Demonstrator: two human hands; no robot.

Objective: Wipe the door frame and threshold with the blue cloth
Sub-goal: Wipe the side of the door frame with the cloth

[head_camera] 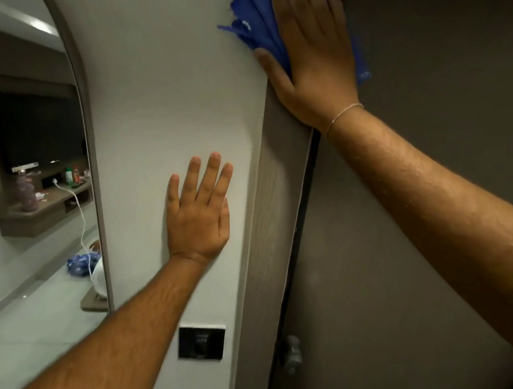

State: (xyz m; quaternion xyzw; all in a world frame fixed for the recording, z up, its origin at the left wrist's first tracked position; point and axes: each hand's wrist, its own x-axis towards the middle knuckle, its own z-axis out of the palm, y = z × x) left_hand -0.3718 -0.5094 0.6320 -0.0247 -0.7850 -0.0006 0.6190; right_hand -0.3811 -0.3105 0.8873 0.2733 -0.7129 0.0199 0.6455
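The blue cloth (256,23) is bunched high up against the grey wood-grain door frame (277,211), at the top of the view. My right hand (310,58) lies flat on the cloth and presses it to the frame, fingers pointing up and running out of view. My left hand (200,209) rests flat and empty on the white wall (159,95) to the left of the frame, fingers spread. The threshold is out of view.
The dark door (404,275) stands right of the frame, with a metal handle (290,353) low down. A black switch plate (202,342) sits on the wall below my left hand. A tall mirror (32,184) at left reflects a shelf, a cable and a floor.
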